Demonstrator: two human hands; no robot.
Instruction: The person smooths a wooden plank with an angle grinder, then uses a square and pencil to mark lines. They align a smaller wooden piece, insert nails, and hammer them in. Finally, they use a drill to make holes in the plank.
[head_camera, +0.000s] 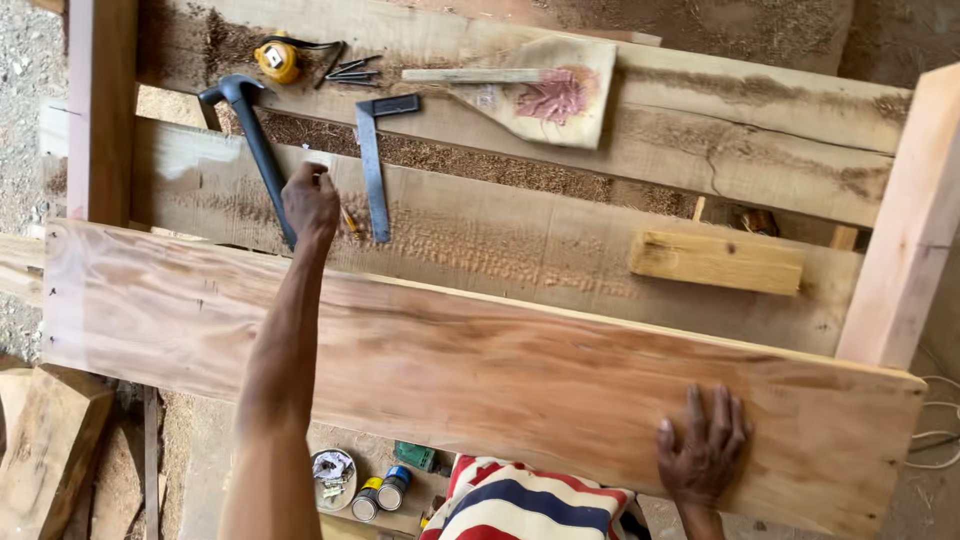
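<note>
- Two bare hands are working over a long reddish-brown wooden plank (480, 370).
- Left hand (311, 203) is reaching beside a black claw hammer (255, 140), fingers curled; any grip is unclear.
- Right hand (703, 452) is lying flat, fingers spread, on the plank's near edge.

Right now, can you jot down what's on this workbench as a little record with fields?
Left hand: reaching over the workbench, fingers closed beside a pencil and the hammer
Right hand: flat on the reddish plank, fingers spread
Between: steel square
Far edge: yellow tape measure, nails
Right side: small wood block
</note>
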